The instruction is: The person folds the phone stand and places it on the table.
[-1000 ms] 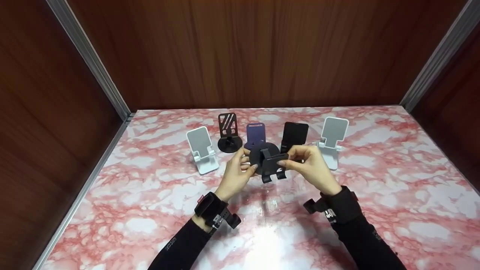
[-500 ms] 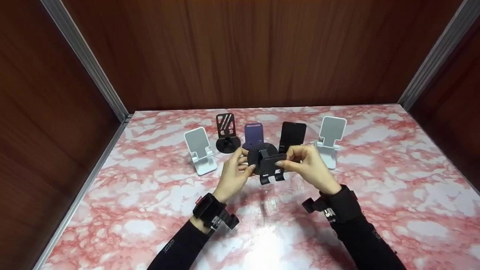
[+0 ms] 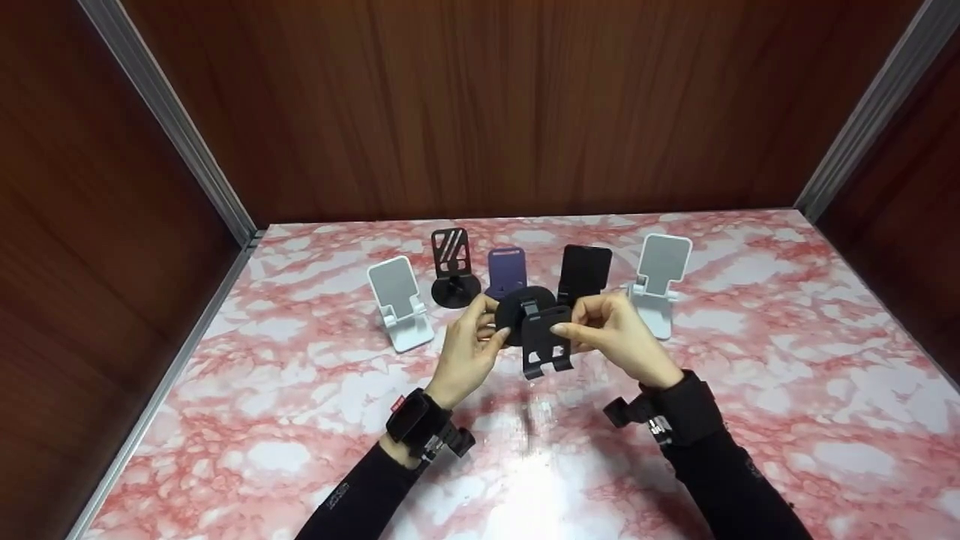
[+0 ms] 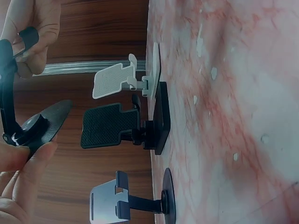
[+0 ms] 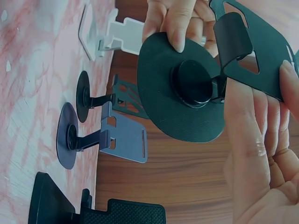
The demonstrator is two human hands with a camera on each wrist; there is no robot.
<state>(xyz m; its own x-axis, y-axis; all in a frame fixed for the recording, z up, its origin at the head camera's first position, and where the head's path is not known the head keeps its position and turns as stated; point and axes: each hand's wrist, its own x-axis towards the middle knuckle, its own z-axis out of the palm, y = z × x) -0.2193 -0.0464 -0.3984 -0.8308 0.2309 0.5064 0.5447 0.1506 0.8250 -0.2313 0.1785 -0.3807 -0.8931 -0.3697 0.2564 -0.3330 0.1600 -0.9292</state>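
Between both hands, raised over the table, is a black phone stand (image 3: pixel 540 341) with a round base and a hinged plate ending in two hooks. My left hand (image 3: pixel 463 356) pinches the rim of the round base, thumb in front. The plate's edge is held between the thumb and fingers of my right hand (image 3: pixel 621 339). In the right wrist view the base (image 5: pixel 159 93) faces the camera, joined to the plate by a short hinged arm. The left wrist view catches the stand (image 4: pixel 8 102) from the side, at the left edge.
Behind the hands, phone stands stand in a row on the pink marbled table (image 3: pixel 285 450): white (image 3: pixel 400 300), black with slots (image 3: pixel 454 270), purple (image 3: pixel 507 268), black (image 3: pixel 586 268) and white (image 3: pixel 661 285). Wooden panels (image 3: pixel 480 112) enclose the back and sides.
The plate of the held stand has swung on its hinge, its hooked end now lower and more of its face showing. Both hands keep their grip, nearly in place.
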